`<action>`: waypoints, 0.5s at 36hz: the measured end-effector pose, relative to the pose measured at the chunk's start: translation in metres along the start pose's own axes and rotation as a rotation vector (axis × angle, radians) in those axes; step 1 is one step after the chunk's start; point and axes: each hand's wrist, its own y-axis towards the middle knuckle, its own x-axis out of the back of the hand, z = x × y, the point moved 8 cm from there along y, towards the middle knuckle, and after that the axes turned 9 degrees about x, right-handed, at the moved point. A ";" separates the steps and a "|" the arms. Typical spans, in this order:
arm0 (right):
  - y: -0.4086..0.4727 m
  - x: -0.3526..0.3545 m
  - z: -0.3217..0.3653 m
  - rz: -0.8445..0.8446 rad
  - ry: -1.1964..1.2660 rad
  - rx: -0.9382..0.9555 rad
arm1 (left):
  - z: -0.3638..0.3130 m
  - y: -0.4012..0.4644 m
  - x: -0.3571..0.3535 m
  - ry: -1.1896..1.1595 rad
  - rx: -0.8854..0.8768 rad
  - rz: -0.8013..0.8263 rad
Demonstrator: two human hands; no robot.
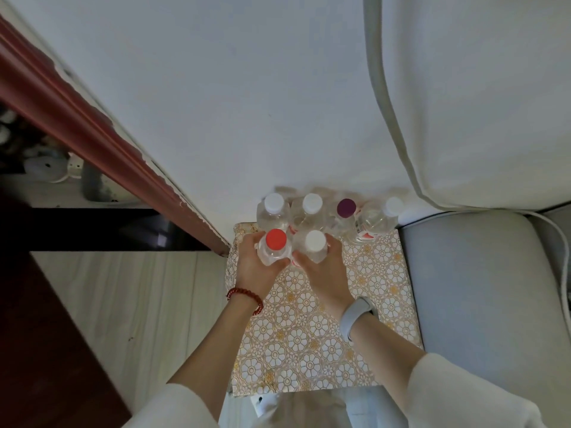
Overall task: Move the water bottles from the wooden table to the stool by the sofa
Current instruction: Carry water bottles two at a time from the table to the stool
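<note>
Left hand (255,267) grips a red-capped bottle (274,247); right hand (321,273) grips a white-capped bottle (313,247) beside it, on the patterned stool (309,335), four bottles (327,213) just behind.

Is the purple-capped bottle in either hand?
No. The purple-capped bottle stands free in the back row, while the left hand grips the red-capped bottle and the right hand a white-capped bottle.

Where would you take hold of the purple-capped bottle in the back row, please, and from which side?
Judging by its pose, grip the purple-capped bottle at its neck, just under the cap, coming straight down from above. It stands upright, packed between white-capped bottles, with the wall behind, so its sides look hard to reach.
</note>
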 end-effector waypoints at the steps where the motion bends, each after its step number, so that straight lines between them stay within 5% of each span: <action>1: 0.000 0.000 -0.001 0.009 0.005 -0.007 | 0.000 0.000 0.000 0.000 0.001 0.003; 13: -0.011 0.005 -0.002 0.119 0.016 -0.033 | -0.004 -0.015 -0.005 0.271 -0.111 -0.006; 18: -0.024 0.014 0.011 0.135 -0.077 -0.015 | -0.003 -0.023 0.008 0.400 -0.015 -0.034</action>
